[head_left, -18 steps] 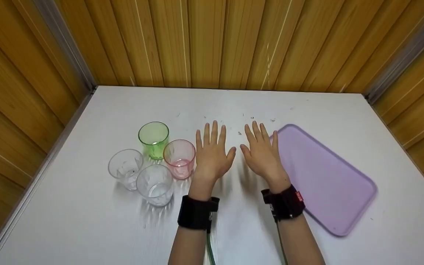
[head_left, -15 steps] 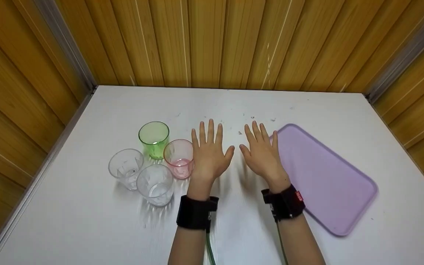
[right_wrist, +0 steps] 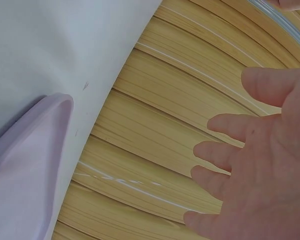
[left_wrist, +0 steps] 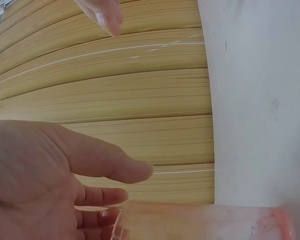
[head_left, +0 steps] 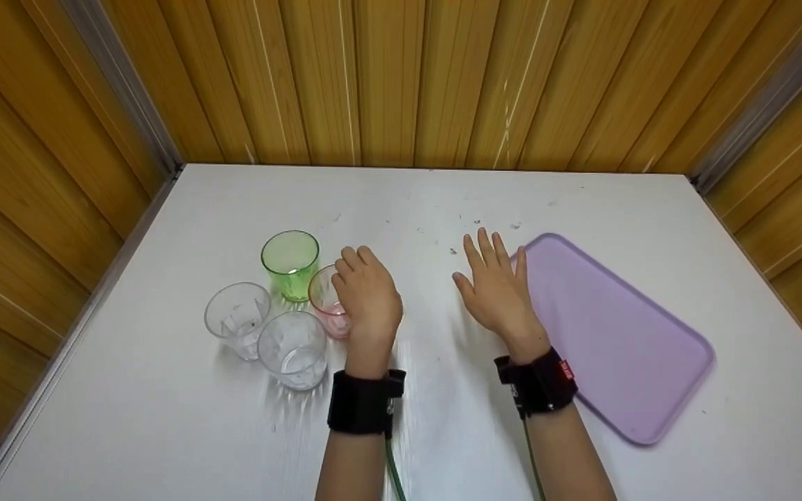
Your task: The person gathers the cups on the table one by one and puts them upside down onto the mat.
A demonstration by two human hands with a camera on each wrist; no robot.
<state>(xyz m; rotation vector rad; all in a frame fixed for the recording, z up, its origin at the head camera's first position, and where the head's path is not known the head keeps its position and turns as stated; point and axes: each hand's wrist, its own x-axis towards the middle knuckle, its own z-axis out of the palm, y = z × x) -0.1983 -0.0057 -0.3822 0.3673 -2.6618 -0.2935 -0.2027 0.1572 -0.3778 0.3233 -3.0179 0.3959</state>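
Note:
My left hand (head_left: 367,292) hovers over the right side of a pink tumbler (head_left: 323,300), partly covering it in the head view. Its fingers are loosely bent downward. In the left wrist view the thumb stands apart from the fingers, and the fingertips are close to the rim of the upright pink tumbler, with nothing in the grasp. A green tumbler (head_left: 294,268) stands behind it, and two clear tumblers, one nearer (head_left: 293,351) and one farther left (head_left: 237,316), are beside it. My right hand (head_left: 498,292) is held palm down with fingers spread, holding nothing, left of a purple tray (head_left: 624,341).
The purple tray lies at a slant on the right of the white table (head_left: 164,431). Wood-patterned panels (head_left: 387,83) rise behind the table and at both sides. A black band with a cable sits on each wrist.
My left hand has shifted left over the pink tumbler, and its straight, spread fingers have bent downward. The right hand, the tumblers and the tray have stayed in place.

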